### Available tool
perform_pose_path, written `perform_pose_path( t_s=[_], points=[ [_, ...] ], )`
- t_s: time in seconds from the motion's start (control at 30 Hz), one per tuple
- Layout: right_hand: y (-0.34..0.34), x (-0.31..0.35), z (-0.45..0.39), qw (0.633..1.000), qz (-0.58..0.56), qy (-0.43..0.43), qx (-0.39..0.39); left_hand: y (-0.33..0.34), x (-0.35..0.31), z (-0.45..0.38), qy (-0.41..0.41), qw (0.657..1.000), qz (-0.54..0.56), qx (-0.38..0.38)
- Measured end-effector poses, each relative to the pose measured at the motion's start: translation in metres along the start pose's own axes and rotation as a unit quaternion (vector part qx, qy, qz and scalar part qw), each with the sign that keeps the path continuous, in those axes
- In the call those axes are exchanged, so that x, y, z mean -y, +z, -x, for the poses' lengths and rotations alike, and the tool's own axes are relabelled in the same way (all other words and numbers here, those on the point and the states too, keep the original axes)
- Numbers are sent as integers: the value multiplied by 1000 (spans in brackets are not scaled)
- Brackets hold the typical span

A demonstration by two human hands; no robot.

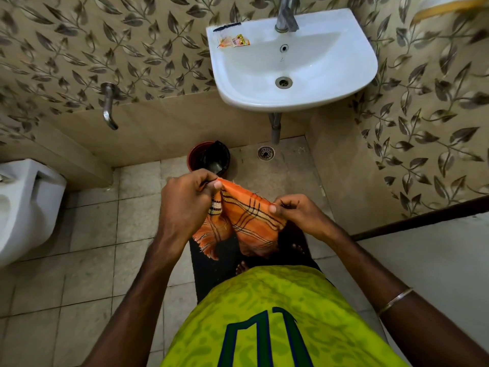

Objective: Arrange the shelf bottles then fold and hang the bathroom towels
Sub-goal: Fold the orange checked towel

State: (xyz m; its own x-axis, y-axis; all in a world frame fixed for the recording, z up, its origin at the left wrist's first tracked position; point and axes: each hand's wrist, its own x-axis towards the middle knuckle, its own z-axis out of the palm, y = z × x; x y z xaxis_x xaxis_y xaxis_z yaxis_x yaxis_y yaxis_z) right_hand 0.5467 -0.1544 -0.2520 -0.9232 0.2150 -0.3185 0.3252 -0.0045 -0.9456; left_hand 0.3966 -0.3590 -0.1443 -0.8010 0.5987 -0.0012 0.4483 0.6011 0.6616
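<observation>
An orange towel (246, 218) with dark and cream check lines hangs in front of my waist, held up over the tiled floor. My left hand (185, 200) pinches its upper left corner between thumb and fingers. My right hand (293, 210) pinches the upper edge farther right. The cloth sags in folds between the two hands, and its frayed lower end dangles below the left hand. No shelf or bottles are in view.
A white washbasin (365, 56) with a tap (287, 14) is mounted on the far wall, with a small sachet (234, 41) on its rim. Below stand a dark bucket (211, 157) and a floor drain (266, 152). A toilet (23, 205) sits left, a wall tap (108, 104) above it.
</observation>
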Motion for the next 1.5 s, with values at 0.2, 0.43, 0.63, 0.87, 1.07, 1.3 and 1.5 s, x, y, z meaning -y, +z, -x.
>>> perform_pose_path(
  t_s=[0.2, 0.43, 0.63, 0.87, 1.07, 1.3, 1.5],
  points=[
    [7, 25, -1, 998, 45, -27, -42, 13, -6, 2, -9, 988, -152, 37],
    [10, 43, -1, 997, 52, -52, 14, 36, -22, 8, 32, 974, -8, 226],
    [7, 39, 4, 998, 30, -41, 42, 28, -27, 10, 21, 982, -27, 183],
    [2, 20, 6, 997, 18, 2, 72, 13, -21, 12, 8, 992, 3, 129],
    [-7, 6, 9, 998, 9, 20, 56, -6, -12, 3, -25, 996, 41, 79],
    [1, 25, 3, 999, 21, -22, -14, 3, -1, -5, -66, 996, -55, -2],
    [10, 39, 0, 999, 22, -33, -10, 21, -16, 4, 0, 991, -50, 122]
  ],
)
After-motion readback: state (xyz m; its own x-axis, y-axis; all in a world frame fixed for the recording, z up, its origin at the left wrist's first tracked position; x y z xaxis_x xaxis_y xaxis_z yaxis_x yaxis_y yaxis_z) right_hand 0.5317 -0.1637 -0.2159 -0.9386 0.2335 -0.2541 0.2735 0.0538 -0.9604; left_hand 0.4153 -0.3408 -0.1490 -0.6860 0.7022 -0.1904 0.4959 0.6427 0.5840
